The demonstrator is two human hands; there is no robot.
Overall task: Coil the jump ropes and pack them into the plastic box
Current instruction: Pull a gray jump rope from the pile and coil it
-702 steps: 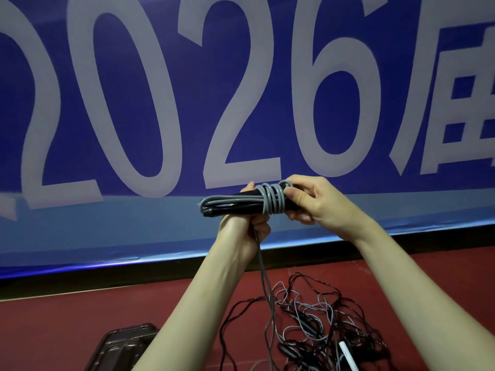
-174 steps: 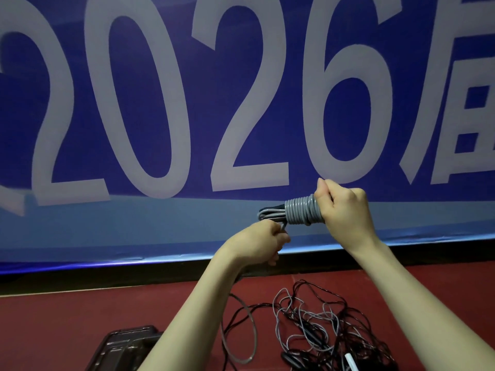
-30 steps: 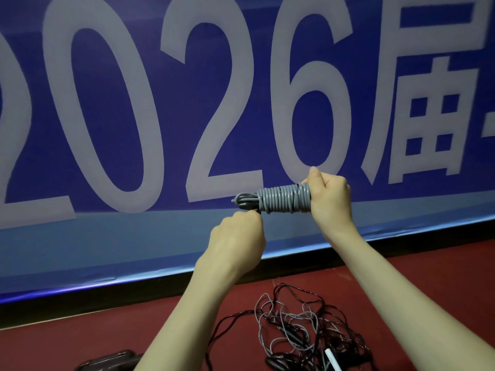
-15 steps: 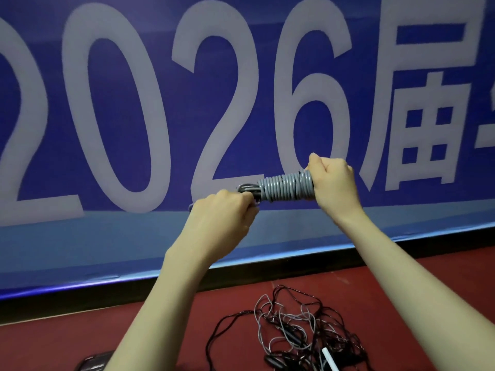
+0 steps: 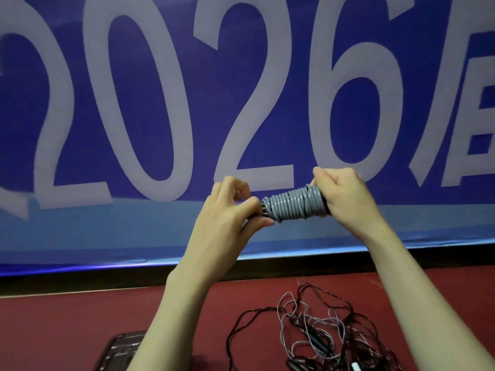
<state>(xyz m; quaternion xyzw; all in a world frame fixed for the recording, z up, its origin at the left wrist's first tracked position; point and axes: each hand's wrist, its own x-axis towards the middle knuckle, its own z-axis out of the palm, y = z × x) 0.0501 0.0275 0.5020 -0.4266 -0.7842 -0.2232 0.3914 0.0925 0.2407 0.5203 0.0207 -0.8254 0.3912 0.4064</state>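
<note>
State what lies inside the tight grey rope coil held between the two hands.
At the left end of the tight grey rope coil, dark handle ends poke out beside the left hand. The right hand grips the other end. The windings hide the rest of the core.

The tightly wound grey jump rope bundle (image 5: 293,205) is held up in the air between the two hands, lying roughly level in front of the large blue banner with pale numerals (image 5: 160,103), which stands behind everything. The left hand (image 5: 227,210) is at the bundle's left end, the right hand (image 5: 345,199) at its right end. Below the banner runs a dark strip along the wall's foot (image 5: 80,282), and before it lies the dark red floor (image 5: 67,330). On the floor, below and right of the hands, lies a loose tangle of black and grey jump ropes (image 5: 321,336). The dark plastic box (image 5: 120,354) sits on the floor left of the tangle, partly behind the left forearm.
</note>
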